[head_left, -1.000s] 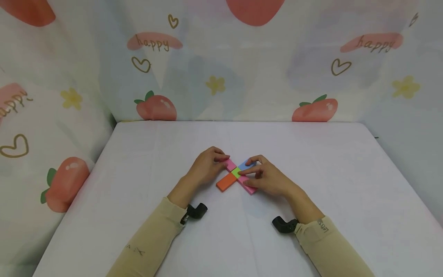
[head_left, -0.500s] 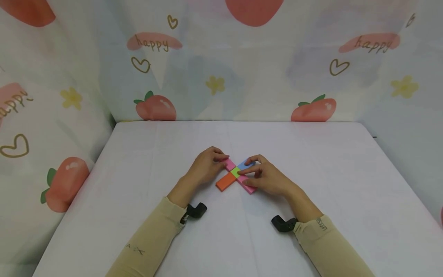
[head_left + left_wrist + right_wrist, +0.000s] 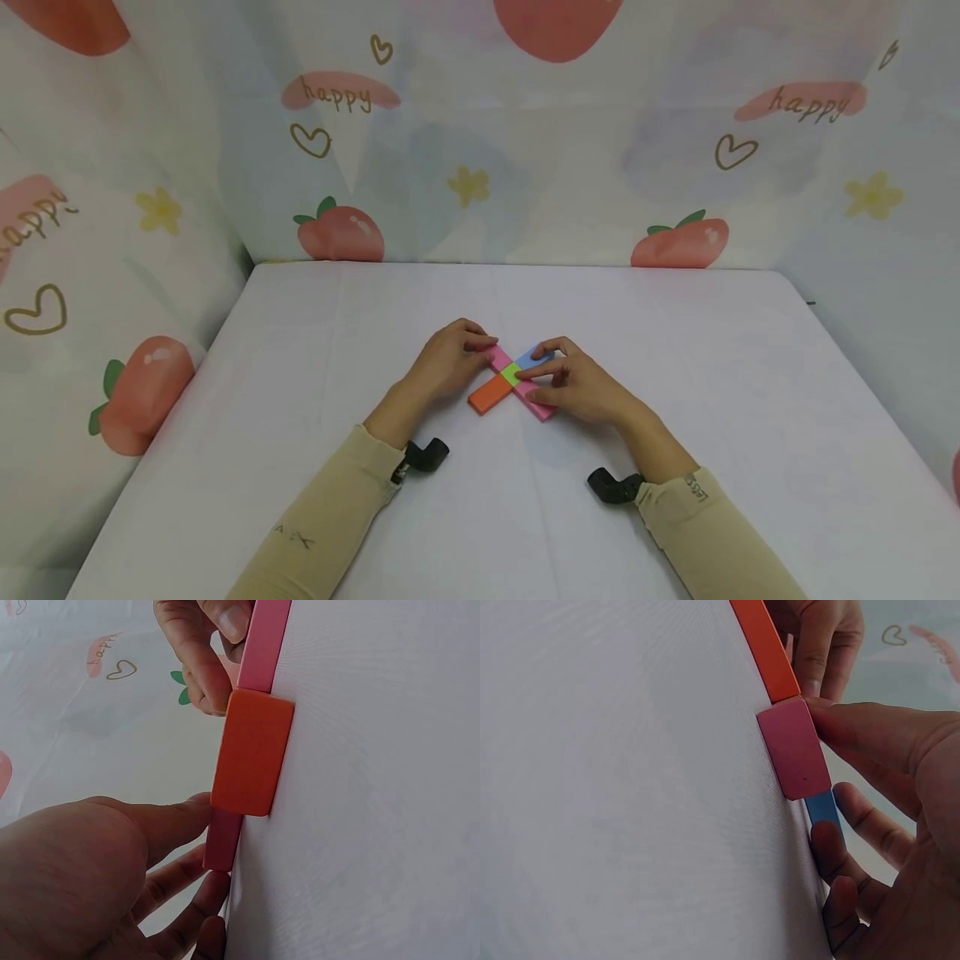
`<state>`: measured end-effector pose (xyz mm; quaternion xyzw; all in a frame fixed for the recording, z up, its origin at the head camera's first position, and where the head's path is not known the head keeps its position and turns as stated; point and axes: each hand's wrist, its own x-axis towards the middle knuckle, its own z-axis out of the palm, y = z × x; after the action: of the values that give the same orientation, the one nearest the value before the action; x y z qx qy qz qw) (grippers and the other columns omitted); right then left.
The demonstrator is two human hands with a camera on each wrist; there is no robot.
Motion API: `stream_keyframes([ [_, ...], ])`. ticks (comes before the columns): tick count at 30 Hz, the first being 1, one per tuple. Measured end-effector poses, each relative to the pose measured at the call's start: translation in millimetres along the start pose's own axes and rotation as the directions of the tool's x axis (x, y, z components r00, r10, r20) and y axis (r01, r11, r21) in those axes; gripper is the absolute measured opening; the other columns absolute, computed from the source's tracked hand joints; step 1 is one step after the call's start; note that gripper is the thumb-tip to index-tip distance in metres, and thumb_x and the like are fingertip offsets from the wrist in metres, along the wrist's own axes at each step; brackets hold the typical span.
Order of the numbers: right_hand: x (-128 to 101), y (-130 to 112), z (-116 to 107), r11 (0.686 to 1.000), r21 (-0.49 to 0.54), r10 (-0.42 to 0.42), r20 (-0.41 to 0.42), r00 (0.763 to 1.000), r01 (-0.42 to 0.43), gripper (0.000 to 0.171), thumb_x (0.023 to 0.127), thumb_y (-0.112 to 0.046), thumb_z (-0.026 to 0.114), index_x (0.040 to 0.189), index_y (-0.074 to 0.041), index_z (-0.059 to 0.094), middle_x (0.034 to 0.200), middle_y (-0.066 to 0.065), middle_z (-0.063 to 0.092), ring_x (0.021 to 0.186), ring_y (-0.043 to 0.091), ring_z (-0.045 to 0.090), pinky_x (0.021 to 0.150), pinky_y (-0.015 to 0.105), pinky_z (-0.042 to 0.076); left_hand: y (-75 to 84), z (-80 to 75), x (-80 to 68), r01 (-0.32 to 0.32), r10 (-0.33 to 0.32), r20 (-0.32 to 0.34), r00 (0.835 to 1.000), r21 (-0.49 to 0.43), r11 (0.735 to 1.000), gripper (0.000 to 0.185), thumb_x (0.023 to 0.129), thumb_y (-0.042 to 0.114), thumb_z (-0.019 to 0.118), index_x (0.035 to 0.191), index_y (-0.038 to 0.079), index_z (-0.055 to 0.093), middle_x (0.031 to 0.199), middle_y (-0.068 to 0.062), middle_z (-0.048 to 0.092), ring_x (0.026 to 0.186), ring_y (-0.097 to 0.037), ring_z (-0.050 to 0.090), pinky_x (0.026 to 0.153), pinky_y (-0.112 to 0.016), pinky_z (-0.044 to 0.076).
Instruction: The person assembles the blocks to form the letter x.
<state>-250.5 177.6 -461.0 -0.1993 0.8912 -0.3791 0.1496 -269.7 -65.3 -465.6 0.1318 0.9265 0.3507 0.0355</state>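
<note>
Several small flat blocks form an X on the white table. At its centre is a green block, with an orange block at near left and a blue block at far right. One pink block extends to the far left, another pink block to the near right. My left hand pinches the far pink block between thumb and fingers. My right hand spreads its fingers over the near pink, green and blue blocks, touching them. Fingers partly hide the blue block.
The white-covered table extends around the blocks. A patterned curtain stands along its back, with more cloth at the sides. Black wrist cameras project inward from both sleeves.
The head view has tilted slightly. Both hands and the blocks stay in place, apart from a tiny closing-up of the blocks around the green one.
</note>
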Motion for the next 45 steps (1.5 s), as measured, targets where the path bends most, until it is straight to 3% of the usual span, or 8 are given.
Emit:
stream_keyframes([
  [31,-3.7,1.0,-0.5,1.000,-0.014,-0.013,-0.008,1.000,0.013,0.026,0.084,-0.029,0.076,0.109,-0.032,0.074,0.131,-0.006,0.043,0.091,0.018,0.051,0.079,0.033,0.043,5.9,2.2,-2.5,0.007,-0.006,-0.009,1.000,0.021,1.000,0.030,0.091,0.029,0.068,0.120,0.024,0.070,0.118,0.008,0.058,0.110,-0.013,0.056,0.095,-0.034,0.047],
  [45,-7.2,-5.6,-2.4,0.985,-0.152,-0.082,-0.028,0.996,0.077,0.031,0.085,-0.032,0.074,0.116,-0.032,0.070,0.128,-0.009,0.046,0.093,0.014,0.052,0.078,0.031,0.044,7.7,-1.9,-3.5,-0.014,0.014,0.009,1.000,0.011,1.000,0.034,0.091,0.028,0.067,0.125,0.022,0.067,0.119,0.004,0.056,0.103,-0.014,0.053,0.091,-0.034,0.048],
])
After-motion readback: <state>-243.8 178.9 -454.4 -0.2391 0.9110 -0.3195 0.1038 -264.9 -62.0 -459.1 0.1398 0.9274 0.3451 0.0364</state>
